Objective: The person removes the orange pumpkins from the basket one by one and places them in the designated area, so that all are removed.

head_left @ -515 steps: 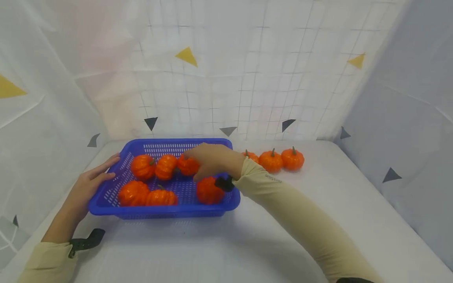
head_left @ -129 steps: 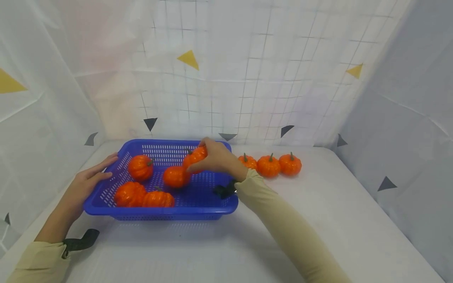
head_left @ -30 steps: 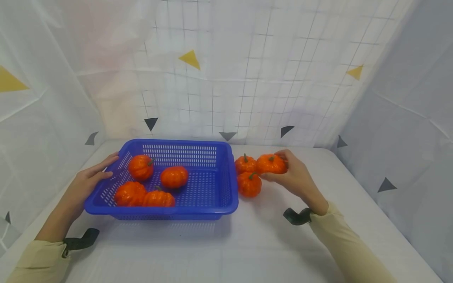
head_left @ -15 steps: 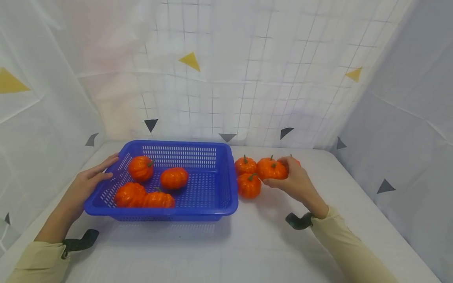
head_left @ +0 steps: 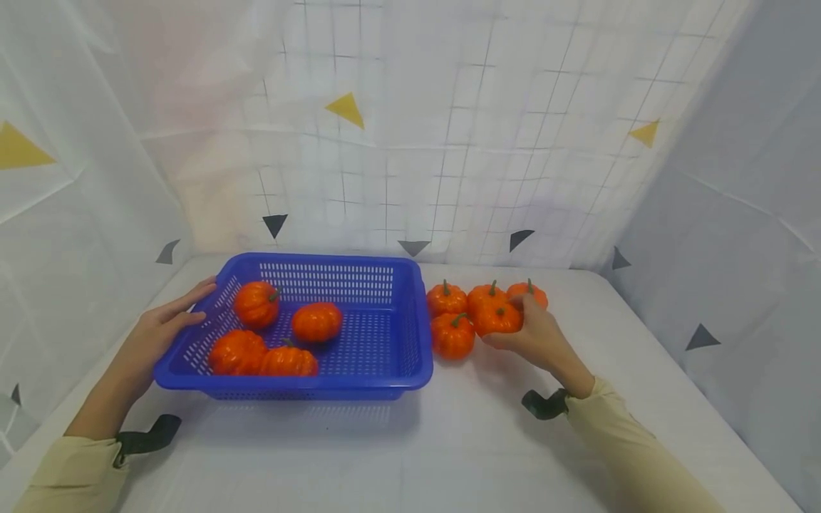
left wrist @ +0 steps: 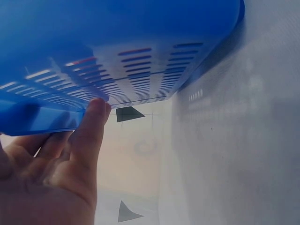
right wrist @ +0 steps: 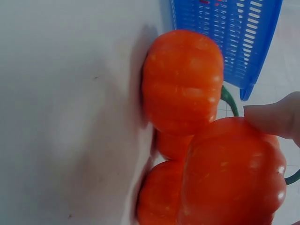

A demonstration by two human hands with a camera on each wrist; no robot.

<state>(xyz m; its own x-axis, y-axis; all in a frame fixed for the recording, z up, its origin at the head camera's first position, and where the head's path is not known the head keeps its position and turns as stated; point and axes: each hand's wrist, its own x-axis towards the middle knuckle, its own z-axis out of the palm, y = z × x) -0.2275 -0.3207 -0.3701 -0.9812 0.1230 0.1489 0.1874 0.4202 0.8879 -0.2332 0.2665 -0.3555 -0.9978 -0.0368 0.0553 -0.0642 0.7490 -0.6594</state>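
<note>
My right hand (head_left: 537,335) grips a small orange pumpkin (head_left: 499,318) by its sides, right of the blue basket (head_left: 295,382). In the right wrist view the thumb (right wrist: 274,115) presses this held pumpkin (right wrist: 229,173); whether it touches the table I cannot tell. Left of it stands another pumpkin (head_left: 452,336), stem up. Behind them is a row of pumpkins: left (head_left: 447,299), middle (head_left: 482,296) and right (head_left: 537,295). My left hand (head_left: 154,338) holds the basket's left rim; in the left wrist view a finger (left wrist: 89,129) touches the slotted outer wall.
Several pumpkins lie in the basket, among them one at the back left (head_left: 256,304) and one lying in the middle (head_left: 317,322). A white sheet wall (head_left: 410,185) stands close behind basket and row. Another wall (head_left: 725,235) bounds the right side.
Two pumpkins have left the basket: one stands in front of the row, the other is in my right hand. In the last second that hand has lowered and drawn nearer. The left hand stays put.
</note>
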